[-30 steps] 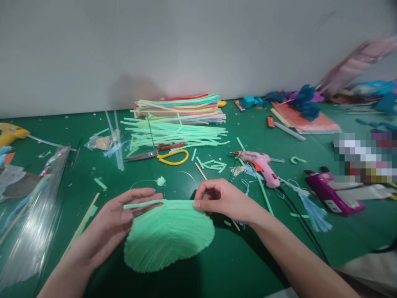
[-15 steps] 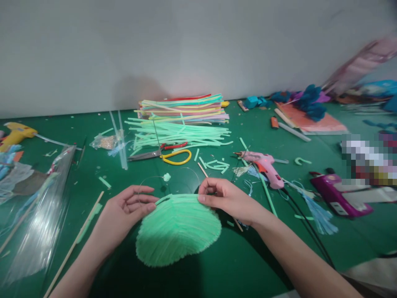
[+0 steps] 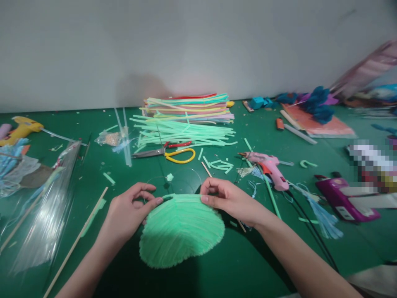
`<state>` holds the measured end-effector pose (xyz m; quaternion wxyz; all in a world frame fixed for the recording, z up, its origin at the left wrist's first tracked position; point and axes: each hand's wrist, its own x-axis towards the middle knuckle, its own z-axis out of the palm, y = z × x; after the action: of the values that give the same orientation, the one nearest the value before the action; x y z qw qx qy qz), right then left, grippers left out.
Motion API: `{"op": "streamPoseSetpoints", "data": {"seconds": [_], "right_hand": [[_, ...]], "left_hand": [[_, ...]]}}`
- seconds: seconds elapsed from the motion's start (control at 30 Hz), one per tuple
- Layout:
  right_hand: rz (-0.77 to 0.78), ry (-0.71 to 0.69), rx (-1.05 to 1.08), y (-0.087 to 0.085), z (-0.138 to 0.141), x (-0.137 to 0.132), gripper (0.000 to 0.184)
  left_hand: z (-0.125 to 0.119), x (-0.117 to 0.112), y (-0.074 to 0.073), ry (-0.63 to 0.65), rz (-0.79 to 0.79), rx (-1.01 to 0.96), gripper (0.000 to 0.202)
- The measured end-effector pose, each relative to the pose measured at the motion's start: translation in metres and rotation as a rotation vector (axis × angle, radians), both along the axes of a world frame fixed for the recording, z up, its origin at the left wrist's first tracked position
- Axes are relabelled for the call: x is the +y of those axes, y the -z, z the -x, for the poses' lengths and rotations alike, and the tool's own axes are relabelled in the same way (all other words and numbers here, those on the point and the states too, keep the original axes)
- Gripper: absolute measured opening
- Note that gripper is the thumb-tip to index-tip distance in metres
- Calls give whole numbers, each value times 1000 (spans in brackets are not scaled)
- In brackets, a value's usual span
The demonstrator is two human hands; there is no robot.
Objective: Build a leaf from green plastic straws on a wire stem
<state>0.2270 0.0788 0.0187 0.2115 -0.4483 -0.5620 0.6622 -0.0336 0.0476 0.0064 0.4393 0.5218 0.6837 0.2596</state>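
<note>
A mint-green shell-shaped piece (image 3: 181, 231) made of glued straws lies on the green table (image 3: 248, 265) in front of me. My left hand (image 3: 132, 211) pinches its upper left edge with curled fingers. My right hand (image 3: 226, 198) grips its upper right edge, thumb on top. A thin wire loop with a small green bead (image 3: 169, 177) lies just behind the piece.
Loose green straws (image 3: 182, 133) and a stack of coloured straws (image 3: 189, 106) lie behind, with yellow-handled scissors (image 3: 173, 155). A pink glue gun (image 3: 269, 167) sits right, a purple box (image 3: 344, 198) farther right. Clear plastic sleeves (image 3: 43, 211) and a wooden stick (image 3: 80, 236) lie left.
My left hand has curled from flat fingers into a pinch on the piece's left edge. The view shifted slightly, and the green piece sits a little more to the right.
</note>
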Motion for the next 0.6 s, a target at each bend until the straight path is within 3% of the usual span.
{"op": "streamPoseSetpoints", "data": {"seconds": [0.1,0.27,0.43,0.6], "right_hand": [[3,-3,-1,1,0,0,26],[-12,87,15,1,-2,2,29],[10,167,44,0,-5,5,35],[2,185,65,1,-4,4,33]], "left_hand": [[0,0,-2,-17,14,8,42],[14,0,-13,68,131,-263,32],[27,-2,-19,-52,139,-408,31],[23,-1,-15,-60,101,-449,40]]}}
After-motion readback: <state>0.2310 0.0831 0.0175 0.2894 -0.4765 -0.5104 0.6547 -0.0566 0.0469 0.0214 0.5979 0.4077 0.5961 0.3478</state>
